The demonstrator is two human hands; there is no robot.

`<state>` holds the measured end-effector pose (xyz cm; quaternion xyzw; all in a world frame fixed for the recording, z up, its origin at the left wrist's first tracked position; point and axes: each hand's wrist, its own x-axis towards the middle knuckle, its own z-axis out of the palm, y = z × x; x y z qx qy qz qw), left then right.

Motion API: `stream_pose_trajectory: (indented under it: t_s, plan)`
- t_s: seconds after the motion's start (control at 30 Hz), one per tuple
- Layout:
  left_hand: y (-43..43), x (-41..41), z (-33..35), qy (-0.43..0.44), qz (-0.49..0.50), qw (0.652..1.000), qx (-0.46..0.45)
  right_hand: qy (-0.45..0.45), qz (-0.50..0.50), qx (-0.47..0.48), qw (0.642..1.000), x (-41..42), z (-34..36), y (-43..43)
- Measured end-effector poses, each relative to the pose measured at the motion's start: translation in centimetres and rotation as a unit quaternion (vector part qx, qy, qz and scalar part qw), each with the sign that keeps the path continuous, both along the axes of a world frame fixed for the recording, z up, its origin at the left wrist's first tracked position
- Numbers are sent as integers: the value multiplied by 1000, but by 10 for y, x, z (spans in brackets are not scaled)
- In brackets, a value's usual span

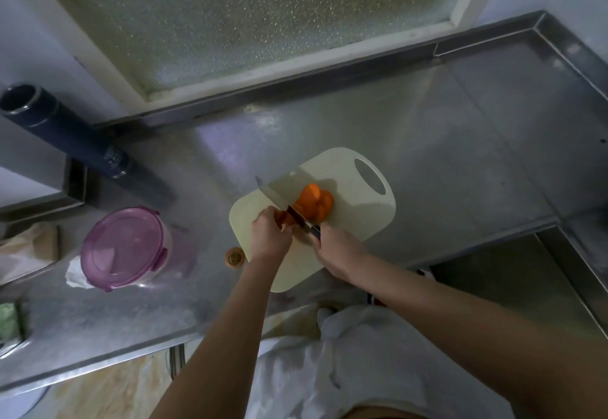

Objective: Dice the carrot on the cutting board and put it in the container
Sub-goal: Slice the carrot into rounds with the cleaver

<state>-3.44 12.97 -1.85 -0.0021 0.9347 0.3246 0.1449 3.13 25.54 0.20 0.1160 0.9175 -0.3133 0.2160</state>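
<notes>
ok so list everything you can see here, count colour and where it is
cutting board: 1, cream, middle of the counter
carrot: several cut pieces, orange, on the board, one under the left hand
carrot end: 1, orange, on the counter left of the board
knife: 1, silver blade, dark handle, across the carrot
container: 1, purple lid on, left of the board
cylinder: 1, dark blue, back left
counter: 1, steel
window: 1, frosted, behind the counter
left hand: holds the carrot
right hand: grips the knife handle
</notes>
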Motion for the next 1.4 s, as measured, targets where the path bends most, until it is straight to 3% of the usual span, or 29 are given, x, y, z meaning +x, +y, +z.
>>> stream_pose_trajectory:
  t_s: [0.23,0.73,1.03,1.4]
  plan:
    - [0,3,2,18,-4,1000,16,-12,-48,-101,994,-20,-5,19]
    - [-2,11,-1,30,9,999,36,11,-65,-77,995,-23,-2,26]
    - [1,19,-2,13,33,992,118,33,-89,-99,991,-8,10,34]
    - [7,15,6,25,1,998,58,11,-87,-106,990,3,15,26]
